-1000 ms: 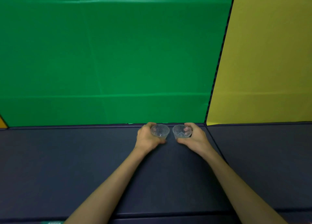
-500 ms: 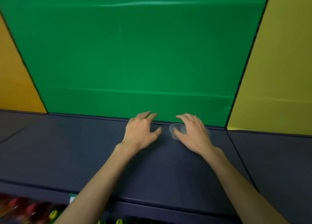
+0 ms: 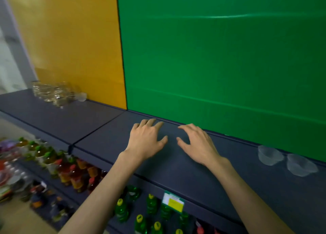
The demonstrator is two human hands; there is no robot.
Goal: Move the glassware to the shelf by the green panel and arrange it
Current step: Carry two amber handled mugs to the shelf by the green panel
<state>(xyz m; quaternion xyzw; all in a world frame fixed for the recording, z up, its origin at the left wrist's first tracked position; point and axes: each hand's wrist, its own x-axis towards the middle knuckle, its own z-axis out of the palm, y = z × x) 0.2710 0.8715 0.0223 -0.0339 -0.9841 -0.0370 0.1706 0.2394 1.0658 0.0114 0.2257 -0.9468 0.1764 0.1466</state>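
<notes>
Fetching next load: left hand (image 3: pixel 147 140) and right hand (image 3: pixel 197 143) released, empty, over shelf (image 3: pixel 98 140). Two glass bowls (image 3: pixel 285 160) placed right of right hand; remaining glassware (image 3: pixel 54 92) far left. Advice: grasp bases, carry level.

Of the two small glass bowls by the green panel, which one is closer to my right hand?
The left glass bowl, the one farther from the frame's right edge. It sits between the right hand and the other glass bowl.
</notes>
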